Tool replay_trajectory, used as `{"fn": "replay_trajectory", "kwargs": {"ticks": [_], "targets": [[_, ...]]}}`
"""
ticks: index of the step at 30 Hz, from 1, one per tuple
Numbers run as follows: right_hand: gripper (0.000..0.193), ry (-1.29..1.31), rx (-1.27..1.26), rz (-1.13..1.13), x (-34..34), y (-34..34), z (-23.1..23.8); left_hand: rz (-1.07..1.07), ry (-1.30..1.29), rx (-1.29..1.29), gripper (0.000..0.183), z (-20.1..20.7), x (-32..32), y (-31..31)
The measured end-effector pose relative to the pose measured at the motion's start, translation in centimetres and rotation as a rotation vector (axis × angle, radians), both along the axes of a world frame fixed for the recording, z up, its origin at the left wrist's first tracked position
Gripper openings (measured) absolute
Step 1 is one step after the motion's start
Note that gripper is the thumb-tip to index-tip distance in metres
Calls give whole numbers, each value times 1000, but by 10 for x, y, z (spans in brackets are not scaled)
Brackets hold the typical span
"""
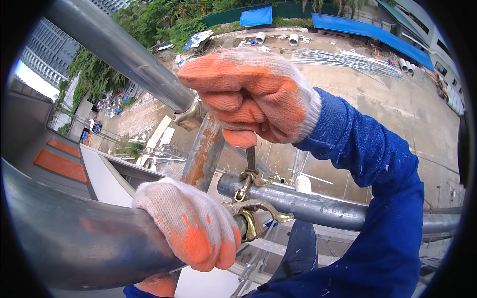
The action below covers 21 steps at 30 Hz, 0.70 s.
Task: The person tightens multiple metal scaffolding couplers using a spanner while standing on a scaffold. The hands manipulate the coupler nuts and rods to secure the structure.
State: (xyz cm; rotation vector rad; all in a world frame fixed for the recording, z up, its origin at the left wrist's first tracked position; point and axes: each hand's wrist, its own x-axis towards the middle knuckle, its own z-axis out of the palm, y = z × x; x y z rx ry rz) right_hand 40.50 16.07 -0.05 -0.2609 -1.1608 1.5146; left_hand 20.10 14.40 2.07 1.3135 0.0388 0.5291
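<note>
My left hand (189,226), in a white knit glove with orange coating, is wrapped round a thick grey scaffold pipe (84,233) at the lower left. My right hand (256,97), gloved alike, is raised above the joint and closed on a spanner (251,158); only its lower shank shows below the fist. The shank reaches down to the bolt of a brass-coloured scaffold coupler (254,222), whose curved flap sticks out to the right. Beside the coupler lies a second grey pipe (318,204), running right behind my sleeve. A rust-streaked post (201,154) stands behind my hands.
Another pipe (119,54) slants in from the upper left to a coupler (190,116) on the post. My white shoe (303,184) shows high above a concrete yard (367,109) with loose pipes (348,62), concrete rings (293,39) and blue sheeting (370,37).
</note>
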Motion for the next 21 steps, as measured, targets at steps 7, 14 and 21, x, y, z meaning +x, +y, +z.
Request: {"fn": "replay_trajectory", "kwargs": {"ticks": [7,14,21], "targets": [[27,50,-2,-33,3,8,-2,-54,-8,-22,37,0,4,5],[25,123,89,-100,17,-24,-13,36,-6,-106,34,-2,3,-4],[35,-76,10,-187,-5,0,2,-39,-11,-53,34,2,6,0]]}}
